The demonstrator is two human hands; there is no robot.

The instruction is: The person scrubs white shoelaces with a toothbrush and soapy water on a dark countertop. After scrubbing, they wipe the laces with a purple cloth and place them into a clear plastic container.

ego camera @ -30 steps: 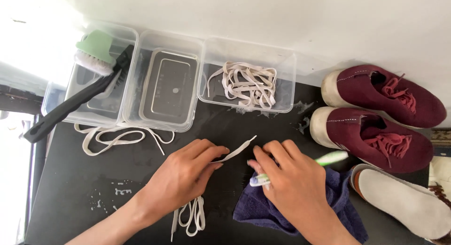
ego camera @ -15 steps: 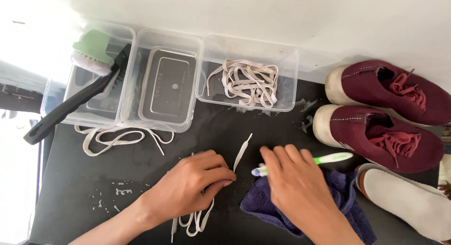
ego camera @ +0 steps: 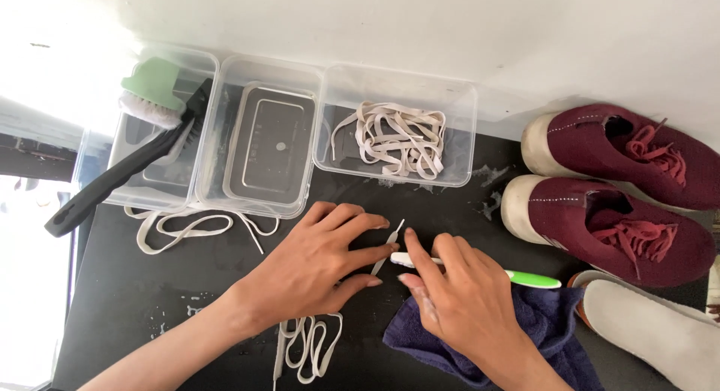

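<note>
We pressed our left hand flat on a white shoelace on the black table, fingers spread. The lace poked out just past our fingertips. Our right hand pinched a green and white toothbrush, its head touching the lace. A blue cloth lay under that hand. Three clear tubs stood behind: one tub held loose laces, the middle tub a lid, the left tub two brushes.
</note>
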